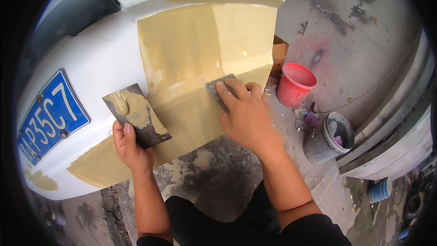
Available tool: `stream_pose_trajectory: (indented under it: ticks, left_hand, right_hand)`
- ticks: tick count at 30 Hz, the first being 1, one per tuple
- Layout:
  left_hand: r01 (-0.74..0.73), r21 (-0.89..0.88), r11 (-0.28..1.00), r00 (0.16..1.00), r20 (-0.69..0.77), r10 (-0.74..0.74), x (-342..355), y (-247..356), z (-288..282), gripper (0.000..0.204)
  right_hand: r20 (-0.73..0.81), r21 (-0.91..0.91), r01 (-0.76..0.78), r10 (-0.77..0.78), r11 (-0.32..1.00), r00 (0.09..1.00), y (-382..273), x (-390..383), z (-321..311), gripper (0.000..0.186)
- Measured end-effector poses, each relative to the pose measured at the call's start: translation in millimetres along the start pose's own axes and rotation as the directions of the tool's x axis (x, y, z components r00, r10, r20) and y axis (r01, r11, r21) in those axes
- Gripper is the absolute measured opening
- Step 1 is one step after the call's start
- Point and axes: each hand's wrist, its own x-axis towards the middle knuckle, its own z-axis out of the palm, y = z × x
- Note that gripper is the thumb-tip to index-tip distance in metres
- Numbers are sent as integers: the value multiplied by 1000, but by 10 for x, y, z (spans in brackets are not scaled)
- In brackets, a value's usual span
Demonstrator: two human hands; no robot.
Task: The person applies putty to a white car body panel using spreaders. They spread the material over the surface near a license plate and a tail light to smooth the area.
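Observation:
My left hand (132,146) grips a dark rectangular plate (145,130) smeared with beige putty (125,102). My right hand (246,118) holds a dark flat spreader (215,91), fingers pressing on it against the putty-coated lower part of a white vehicle body panel (104,45), near its right edge. Beige filler patches (177,41) cover much of the panel's middle and right, with more along its lower edge. A blue number plate (66,116) is fixed at the left, below a dark curved trim piece (77,7).
To the right on the stained concrete floor (346,50) stand a red bucket (296,91), a grey bucket (325,148) and a cardboard box (280,50). Curved pale panels (387,159) lie along the far right, with a blue can (380,191) beside them. My dark-clothed legs show below.

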Motion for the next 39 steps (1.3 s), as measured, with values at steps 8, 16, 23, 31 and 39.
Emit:
stream_pose_trajectory:
  ticks: [8,16,23,31,39]
  left_hand:
    - [32,7,999,999,-13,-32,-89,90,186,27]
    - [63,-7,998,997,45,-63,-429,3,693,35]
    - [42,35,998,995,92,-45,-497,-95,835,40]
    - [-15,128,992,988,153,-5,-59,-83,420,40]
    - [27,127,992,981,187,-51,-5,-163,195,40]
  right_hand:
    - [-93,232,-14,37,973,995,38,-402,-46,54]
    - [-138,346,134,-91,929,986,33,-520,-134,52]
    - [-55,273,174,-165,946,985,-38,-518,-167,53]
    - [-296,241,-23,96,970,950,656,191,-239,54]
    - [-342,106,22,16,994,940,573,962,-158,52]
